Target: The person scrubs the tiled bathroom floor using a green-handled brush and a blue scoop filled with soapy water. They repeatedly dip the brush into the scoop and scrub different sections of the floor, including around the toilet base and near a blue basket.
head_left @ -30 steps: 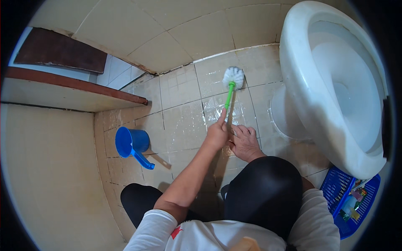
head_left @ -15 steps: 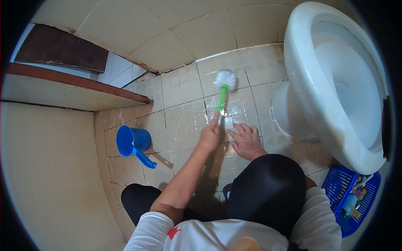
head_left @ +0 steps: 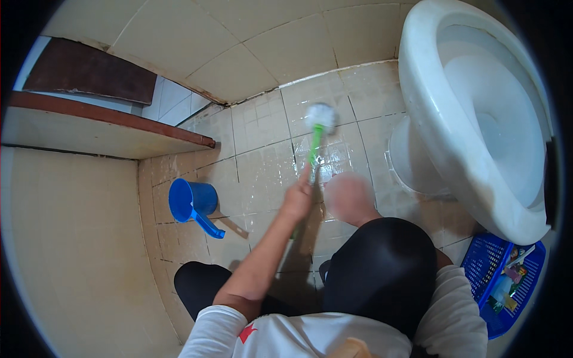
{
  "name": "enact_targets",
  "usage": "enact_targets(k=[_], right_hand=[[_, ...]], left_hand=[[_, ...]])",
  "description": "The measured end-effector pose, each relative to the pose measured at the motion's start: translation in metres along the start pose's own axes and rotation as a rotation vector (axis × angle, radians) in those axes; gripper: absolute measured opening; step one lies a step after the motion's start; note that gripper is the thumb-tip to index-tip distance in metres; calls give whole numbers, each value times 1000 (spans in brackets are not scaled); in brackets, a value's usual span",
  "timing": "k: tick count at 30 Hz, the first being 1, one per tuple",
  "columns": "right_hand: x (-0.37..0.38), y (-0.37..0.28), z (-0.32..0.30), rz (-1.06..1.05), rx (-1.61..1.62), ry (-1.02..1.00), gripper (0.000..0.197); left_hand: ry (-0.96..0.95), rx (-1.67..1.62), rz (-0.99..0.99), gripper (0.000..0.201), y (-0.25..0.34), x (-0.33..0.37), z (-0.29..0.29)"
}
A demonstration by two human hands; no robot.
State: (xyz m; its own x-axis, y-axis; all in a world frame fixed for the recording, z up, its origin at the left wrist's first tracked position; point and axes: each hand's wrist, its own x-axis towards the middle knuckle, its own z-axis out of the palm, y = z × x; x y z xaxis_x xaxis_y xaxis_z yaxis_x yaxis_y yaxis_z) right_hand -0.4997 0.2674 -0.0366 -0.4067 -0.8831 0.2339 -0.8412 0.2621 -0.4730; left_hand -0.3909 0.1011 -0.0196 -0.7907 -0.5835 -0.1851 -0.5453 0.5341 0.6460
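My left hand (head_left: 296, 200) is closed around the green handle of a toilet brush (head_left: 316, 142). The brush's round white bristle head (head_left: 321, 116) rests on the wet tiled floor (head_left: 262, 128), ahead of my hand. Past my right knee, my right hand (head_left: 351, 198) is held low over the tiles, to the right of the handle. It is blurred, so its fingers cannot be made out, and I see nothing held in it.
A blue dipper (head_left: 200, 200) stands on the floor at the left, its handle pointing toward me. The white toilet bowl (head_left: 436, 119) rises on the right, with a blue basket (head_left: 477, 268) of small items below it. A brown-edged partition (head_left: 113, 128) juts in from the left.
The brush head has shifted very slightly toward me, still in my left hand. My right hand had spread fingers on the tiles before and is blurred now. The view has moved a little.
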Motion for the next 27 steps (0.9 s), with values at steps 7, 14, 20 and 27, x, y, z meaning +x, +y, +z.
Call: enact_targets(k=[7,14,20,27], right_hand=[[1,-2,-1,-13,15,7,46],[-2,2,0,-10,-10,15,46],[-1,1,4,-23,23,22,46],[1,-3,1,-14,-19,-1,45]], left_hand=[[151,-198,-545,53,-81,31,-96],[-15,-7,-225,55,-16,8,-18],[154,-29,-118,51,-32,-18,-30],[159,-1,-421,51,-83,-20,-71]])
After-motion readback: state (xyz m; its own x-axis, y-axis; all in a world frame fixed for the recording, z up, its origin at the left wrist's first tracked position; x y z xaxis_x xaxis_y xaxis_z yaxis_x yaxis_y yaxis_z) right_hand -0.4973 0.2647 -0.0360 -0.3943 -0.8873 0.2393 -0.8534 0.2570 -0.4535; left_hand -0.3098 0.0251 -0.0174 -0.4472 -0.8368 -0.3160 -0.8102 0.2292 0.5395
